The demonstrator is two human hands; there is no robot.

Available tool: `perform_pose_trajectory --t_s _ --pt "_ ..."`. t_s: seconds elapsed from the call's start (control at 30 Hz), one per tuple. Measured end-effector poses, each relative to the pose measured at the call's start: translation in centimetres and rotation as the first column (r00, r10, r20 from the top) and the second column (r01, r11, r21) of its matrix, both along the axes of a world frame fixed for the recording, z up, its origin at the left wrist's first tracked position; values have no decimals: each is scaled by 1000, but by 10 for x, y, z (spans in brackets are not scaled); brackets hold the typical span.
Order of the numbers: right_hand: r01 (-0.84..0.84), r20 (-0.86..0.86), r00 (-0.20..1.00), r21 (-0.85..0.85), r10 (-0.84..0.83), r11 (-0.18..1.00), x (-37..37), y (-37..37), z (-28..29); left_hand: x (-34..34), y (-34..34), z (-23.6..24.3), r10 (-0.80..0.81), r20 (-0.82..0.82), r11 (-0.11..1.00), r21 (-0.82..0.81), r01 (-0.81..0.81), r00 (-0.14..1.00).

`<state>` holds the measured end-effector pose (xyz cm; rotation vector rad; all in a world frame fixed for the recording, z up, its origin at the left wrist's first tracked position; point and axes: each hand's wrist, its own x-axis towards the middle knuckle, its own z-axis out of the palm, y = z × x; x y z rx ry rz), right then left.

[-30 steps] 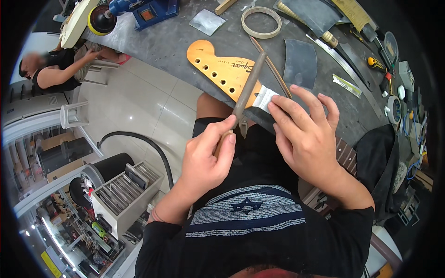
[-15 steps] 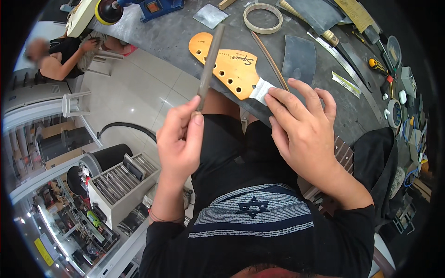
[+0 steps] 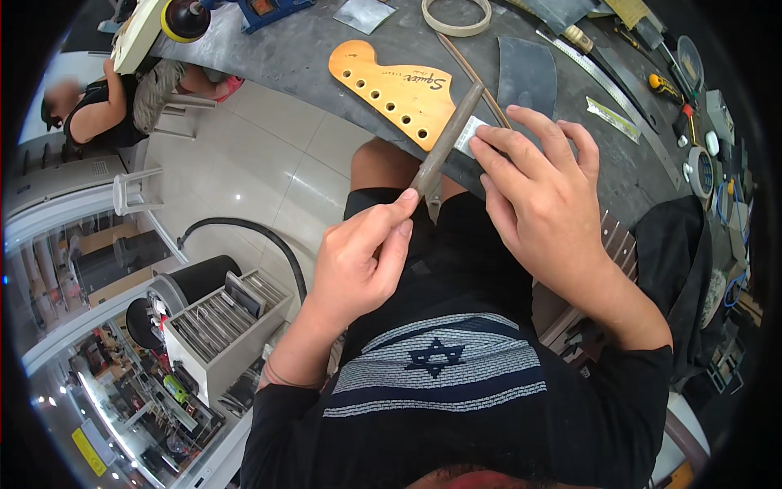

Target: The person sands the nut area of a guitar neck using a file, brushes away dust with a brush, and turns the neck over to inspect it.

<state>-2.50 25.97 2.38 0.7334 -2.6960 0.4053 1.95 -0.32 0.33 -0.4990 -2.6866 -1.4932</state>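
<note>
L grip w/ gray rod @ headstock; R grip on wht wrap.

The headstock lies at the workbench's near edge. A rod, in the left hand on the person's side of the headstock, slants across its neck end; the right hand is just right of that end. Beyond the headstock, rightward, lies a tape roll; right of the headstock come a stick, a sheet and a ruler.
</note>
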Motion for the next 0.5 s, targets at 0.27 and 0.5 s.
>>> perform_pose_trajectory --t_s 0.27,0.5 --pt "-17 34 999 5 17 1000 1 2 -2 5 -4 5 -36 5 998 -51 36 999" --pt "-33 41 999 45 32 998 2 3 -1 21 -1 -4 -40 -11 997 -64 40 999"
